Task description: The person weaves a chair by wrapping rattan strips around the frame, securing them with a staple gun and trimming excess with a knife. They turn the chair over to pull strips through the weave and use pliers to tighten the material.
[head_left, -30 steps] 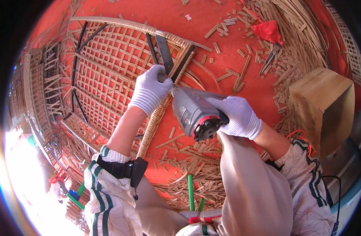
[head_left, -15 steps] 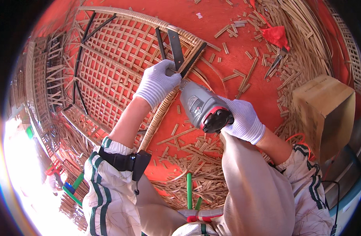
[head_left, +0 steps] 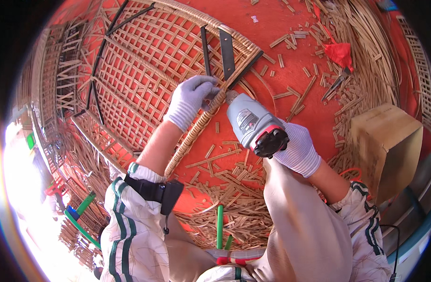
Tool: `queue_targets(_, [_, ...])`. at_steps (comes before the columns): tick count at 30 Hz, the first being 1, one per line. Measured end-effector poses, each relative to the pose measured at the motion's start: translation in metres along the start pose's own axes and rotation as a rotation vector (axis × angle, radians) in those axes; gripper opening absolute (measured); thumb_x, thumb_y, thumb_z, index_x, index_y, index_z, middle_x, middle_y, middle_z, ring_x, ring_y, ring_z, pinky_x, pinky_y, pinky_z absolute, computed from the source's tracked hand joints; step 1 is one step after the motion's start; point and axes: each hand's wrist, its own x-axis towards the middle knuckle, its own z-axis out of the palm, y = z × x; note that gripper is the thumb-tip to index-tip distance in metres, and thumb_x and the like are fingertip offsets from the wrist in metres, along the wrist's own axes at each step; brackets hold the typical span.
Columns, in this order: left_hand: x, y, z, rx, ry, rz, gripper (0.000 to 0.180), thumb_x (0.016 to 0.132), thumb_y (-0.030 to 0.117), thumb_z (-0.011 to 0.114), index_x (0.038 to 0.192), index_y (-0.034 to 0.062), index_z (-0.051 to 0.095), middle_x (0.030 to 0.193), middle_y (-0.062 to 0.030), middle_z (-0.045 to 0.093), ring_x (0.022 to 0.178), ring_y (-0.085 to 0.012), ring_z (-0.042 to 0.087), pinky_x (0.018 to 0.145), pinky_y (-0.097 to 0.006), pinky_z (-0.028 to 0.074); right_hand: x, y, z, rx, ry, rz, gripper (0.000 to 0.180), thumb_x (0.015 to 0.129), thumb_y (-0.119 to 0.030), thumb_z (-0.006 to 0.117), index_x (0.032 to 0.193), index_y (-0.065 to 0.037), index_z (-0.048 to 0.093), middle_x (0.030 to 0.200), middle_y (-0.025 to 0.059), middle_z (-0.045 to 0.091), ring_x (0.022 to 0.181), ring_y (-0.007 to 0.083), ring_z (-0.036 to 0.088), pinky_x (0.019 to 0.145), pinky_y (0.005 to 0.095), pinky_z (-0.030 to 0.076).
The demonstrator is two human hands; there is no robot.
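A woven rattan panel [head_left: 145, 58] on dark metal bars lies at the upper left, its border wrapped in strips. My left hand [head_left: 187, 101], in a white knit glove, has its fingers curled round the wrapped edge near the panel's near right corner. A flat black plate with holes [head_left: 227, 54] lies just beyond those fingers. My right hand [head_left: 297, 148], gloved alike, grips a grey power tool [head_left: 247, 120] with a red and black rear end. The tool's metal tip points at the edge beside my left fingertips; whether it touches cannot be made out.
Cut rattan pieces [head_left: 239, 202] litter the red floor. Scissors [head_left: 336, 84] and a red cloth [head_left: 338, 54] lie at the upper right beside a long rattan bundle [head_left: 366, 42]. A cardboard box [head_left: 382, 145] stands on the right; a green rod [head_left: 219, 228] rises between my legs.
The whole view has shifted, with the panel now farther up and right. My left fingers have drawn back from the black plate toward the wrapped edge. The power tool stays in my right hand.
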Motion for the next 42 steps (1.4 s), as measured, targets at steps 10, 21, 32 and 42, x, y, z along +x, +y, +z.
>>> queue_targets(10, [-0.044, -0.043, 0.048, 0.462, 0.384, 0.242, 0.026, 0.095, 0.029, 0.062, 0.110, 0.0081, 0.066, 0.088, -0.0138, 0.069, 0.079, -0.0299, 0.067, 0.074, -0.037, 0.053, -0.002, -0.002, -0.001, -0.006, 0.040, -0.054, 0.058, 0.073, -0.018, 0.081, 0.126, -0.006, 0.060, 0.078, 0.0162, 0.067, 0.069, 0.0350, 0.066, 0.063, 0.0417, 0.054])
queue_targets(21, [-0.044, -0.047, 0.051, 0.467, 0.460, 0.336, 0.025, 0.094, 0.029, 0.061, 0.109, 0.0091, 0.066, 0.096, -0.0140, 0.070, 0.082, -0.0335, 0.068, 0.072, -0.040, 0.054, -0.004, -0.011, 0.004, -0.024, -0.004, 0.060, 0.055, 0.073, -0.016, 0.079, 0.124, -0.008, 0.061, 0.081, 0.0176, 0.067, 0.074, 0.0365, 0.067, 0.066, 0.0425, 0.054])
queue_targets(32, [-0.043, -0.046, 0.053, 0.540, 0.487, 0.356, 0.024, 0.094, 0.027, 0.062, 0.110, 0.0092, 0.067, 0.097, -0.0155, 0.070, 0.085, -0.0352, 0.067, 0.073, -0.040, 0.054, -0.001, -0.034, 0.005, -0.056, 0.028, 0.075, 0.055, 0.075, -0.018, 0.078, 0.125, -0.006, 0.061, 0.087, 0.0189, 0.069, 0.080, 0.0379, 0.068, 0.069, 0.0413, 0.055])
queue_targets(42, [-0.044, -0.049, 0.051, 0.540, 0.534, 0.386, 0.027, 0.092, 0.029, 0.063, 0.109, 0.0084, 0.067, 0.094, -0.0154, 0.070, 0.081, -0.0355, 0.068, 0.070, -0.041, 0.055, 0.007, -0.053, 0.003, -0.129, -0.107, 0.200, 0.057, 0.076, -0.022, 0.077, 0.128, -0.008, 0.056, 0.089, 0.0189, 0.069, 0.082, 0.0387, 0.068, 0.071, 0.0442, 0.056])
